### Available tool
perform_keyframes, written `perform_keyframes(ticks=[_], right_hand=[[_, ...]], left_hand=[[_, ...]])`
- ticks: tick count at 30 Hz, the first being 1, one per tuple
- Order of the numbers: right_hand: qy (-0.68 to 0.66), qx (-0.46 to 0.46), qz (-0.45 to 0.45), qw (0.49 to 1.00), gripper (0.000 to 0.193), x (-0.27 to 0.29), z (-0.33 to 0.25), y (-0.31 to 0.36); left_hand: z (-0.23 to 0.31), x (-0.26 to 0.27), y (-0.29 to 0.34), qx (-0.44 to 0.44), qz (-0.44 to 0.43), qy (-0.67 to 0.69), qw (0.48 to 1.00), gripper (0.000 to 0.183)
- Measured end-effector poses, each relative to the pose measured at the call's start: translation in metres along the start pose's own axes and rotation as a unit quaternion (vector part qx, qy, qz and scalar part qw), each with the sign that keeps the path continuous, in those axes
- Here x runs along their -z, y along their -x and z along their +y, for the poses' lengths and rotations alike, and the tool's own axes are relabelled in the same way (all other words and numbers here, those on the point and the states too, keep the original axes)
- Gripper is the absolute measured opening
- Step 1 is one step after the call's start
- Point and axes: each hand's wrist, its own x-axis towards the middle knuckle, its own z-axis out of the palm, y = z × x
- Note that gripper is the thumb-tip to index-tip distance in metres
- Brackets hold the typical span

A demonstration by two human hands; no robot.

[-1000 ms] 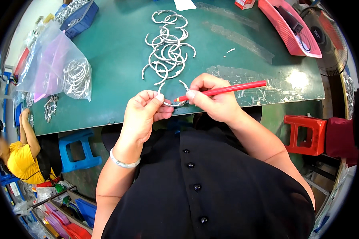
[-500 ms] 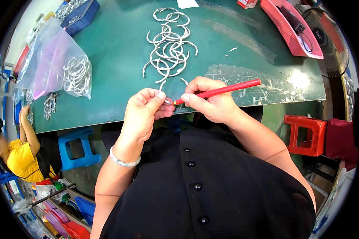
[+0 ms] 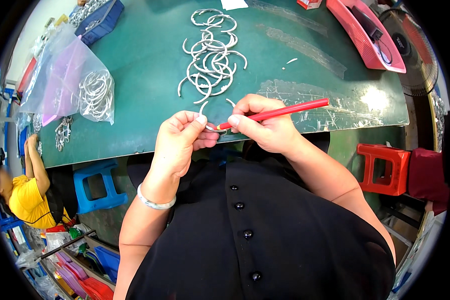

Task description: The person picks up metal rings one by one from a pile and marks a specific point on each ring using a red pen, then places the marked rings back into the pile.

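Observation:
Near the table's front edge, my left hand pinches an open silver bangle between thumb and fingers. Part of the bangle is hidden behind the fingers; its two ends point away from me. My right hand is closed around a slim red pen-shaped tool, held like a pen. Its pale yellowish tip rests at the near curve of the bangle, beside my left fingertips; whether it touches the metal I cannot tell. Just beyond my hands lies a loose pile of similar open silver bangles.
On the table's left are a clear plastic bag with more bangles, a small chain and a blue bin of metal parts. A pink basket stands far right. A blue stool, a red stool and a co-worker in yellow flank me.
The red tool's tip has shifted very slightly to the right along the bangle, with my right thumb moving a little. My left hand keeps its hold almost unmoved.

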Motion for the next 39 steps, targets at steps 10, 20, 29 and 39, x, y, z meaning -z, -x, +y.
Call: perform_keyframes(ticks=[10, 20, 29, 39], right_hand=[[0.004, -0.020, 0.003, 1.000, 0.012, -0.004, -0.002, 0.005], [-0.113, 0.023, 0.102, 0.988, 0.018, 0.000, 0.008, 0.002], [-0.191, 0.058, 0.169, 0.965, 0.030, 0.002, 0.016, -0.001], [-0.177, 0.045, 0.154, 0.971, 0.028, 0.003, 0.015, 0.001]], left_hand=[[-0.007, 0.001, 0.003, -0.008, -0.005, -0.005, 1.000, 0.011], [-0.006, 0.007, 0.002, -0.017, -0.023, 0.026, 0.999, 0.011], [-0.005, 0.018, 0.003, -0.035, -0.050, 0.088, 0.994, 0.013], [-0.002, 0.032, 0.005, -0.033, -0.088, 0.174, 0.980, 0.012]])
